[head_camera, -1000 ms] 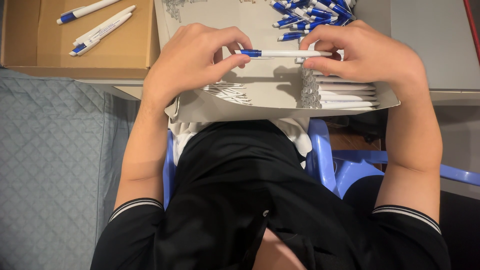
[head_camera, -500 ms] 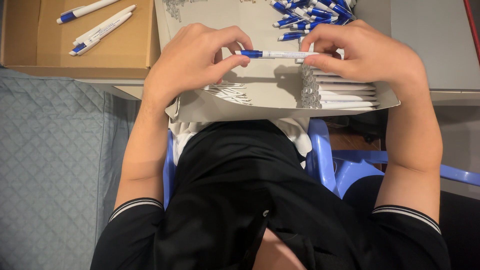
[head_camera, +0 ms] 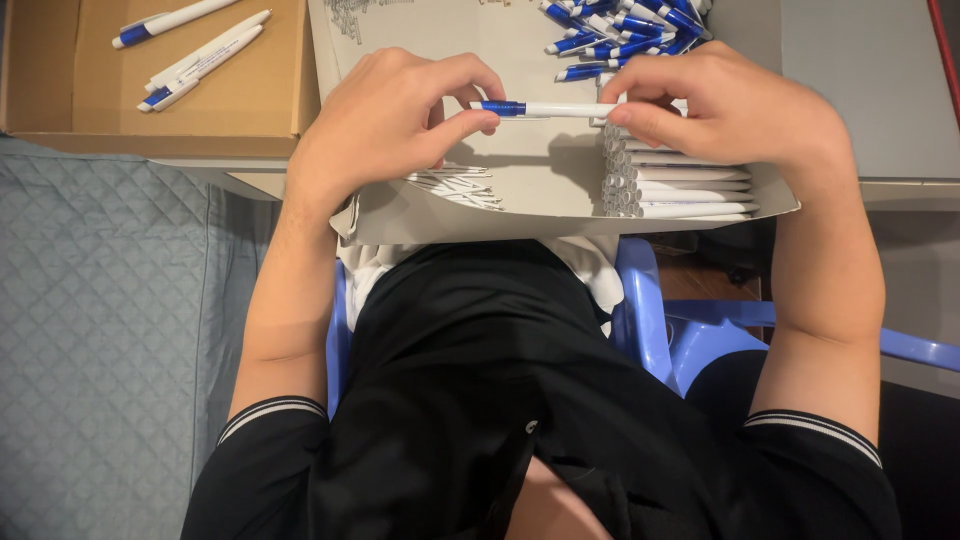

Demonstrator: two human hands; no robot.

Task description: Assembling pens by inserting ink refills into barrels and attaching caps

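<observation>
In the head view, a slim white plastic pen with a blue grip (head_camera: 560,108) is pinched level between the closed left hand (head_camera: 395,120) and right hand (head_camera: 735,105), above stacked white pen barrels (head_camera: 670,185), apparently being assembled; pressing the halves squarely together is judged next.
</observation>
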